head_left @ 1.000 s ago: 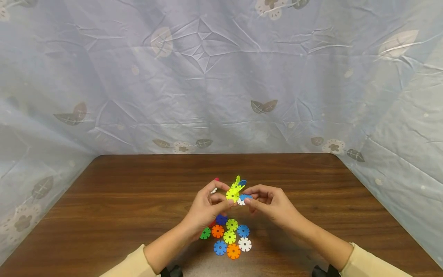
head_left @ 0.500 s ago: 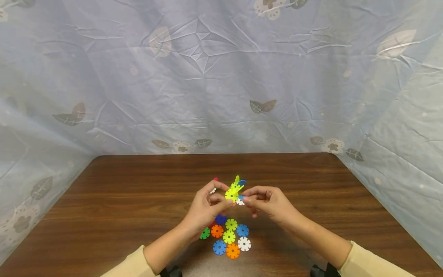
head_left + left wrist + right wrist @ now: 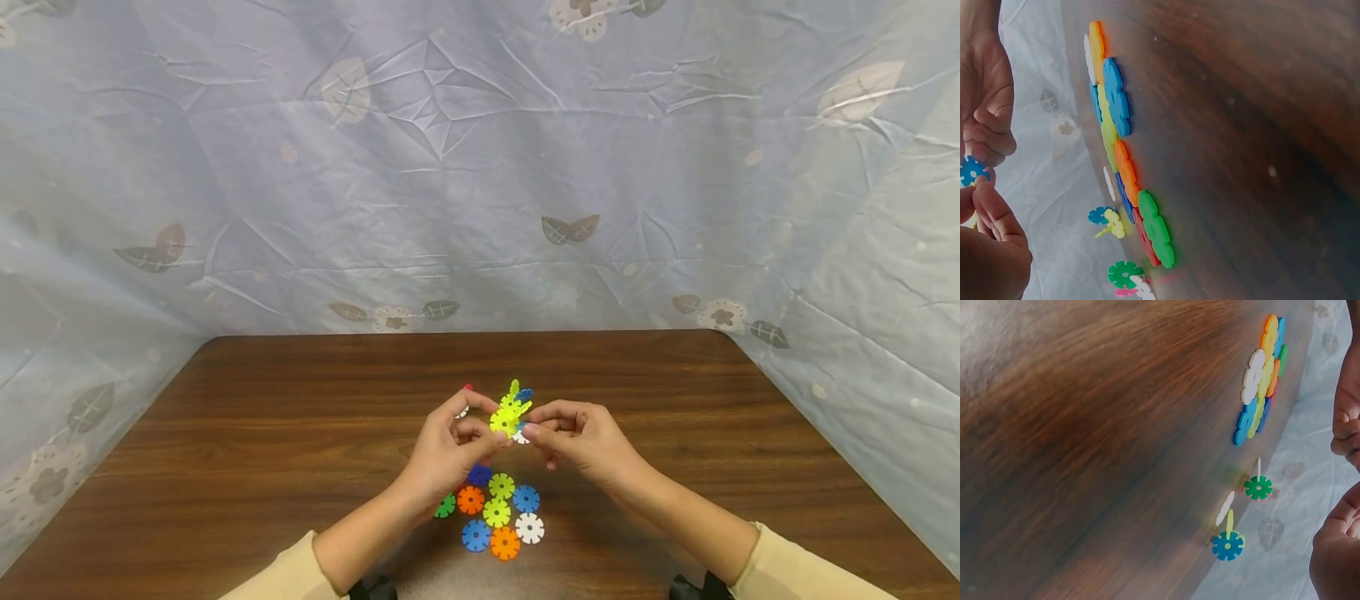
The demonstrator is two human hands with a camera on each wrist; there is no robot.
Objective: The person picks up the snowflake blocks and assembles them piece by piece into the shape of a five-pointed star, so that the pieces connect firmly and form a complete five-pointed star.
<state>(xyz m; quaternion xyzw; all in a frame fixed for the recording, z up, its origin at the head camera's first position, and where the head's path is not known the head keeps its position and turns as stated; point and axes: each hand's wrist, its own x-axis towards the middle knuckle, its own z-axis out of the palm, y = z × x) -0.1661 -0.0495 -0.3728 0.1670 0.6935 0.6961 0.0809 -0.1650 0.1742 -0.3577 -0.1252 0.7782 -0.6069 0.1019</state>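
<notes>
In the head view, my left hand [image 3: 447, 442] pinches a yellow-green notched disc [image 3: 504, 424] between thumb and fingers above the table. My right hand [image 3: 588, 435] pinches a blue notched disc, mostly hidden by the thumb in that view. The left wrist view shows this blue disc [image 3: 971, 170] between the two hands, close to the yellow-green one; whether their slots are joined, I cannot tell. Behind the hands stands a joined piece of yellow-green and blue discs [image 3: 525, 395]. A white disc [image 3: 521, 437] shows partly beneath my right thumb.
Several loose discs lie flat nearer the body, among them an orange disc [image 3: 505, 543], a white disc [image 3: 529, 528] and a green disc [image 3: 445, 505]. Another joined piece with a green disc [image 3: 1259, 487] stands farther back on the wooden table [image 3: 300, 417]. Patterned cloth [image 3: 480, 167] hangs behind.
My right hand has shifted slightly left, bringing the blue disc closer to the yellow-green one. Less of the blue disc shows now. The left hand has stayed nearly still.
</notes>
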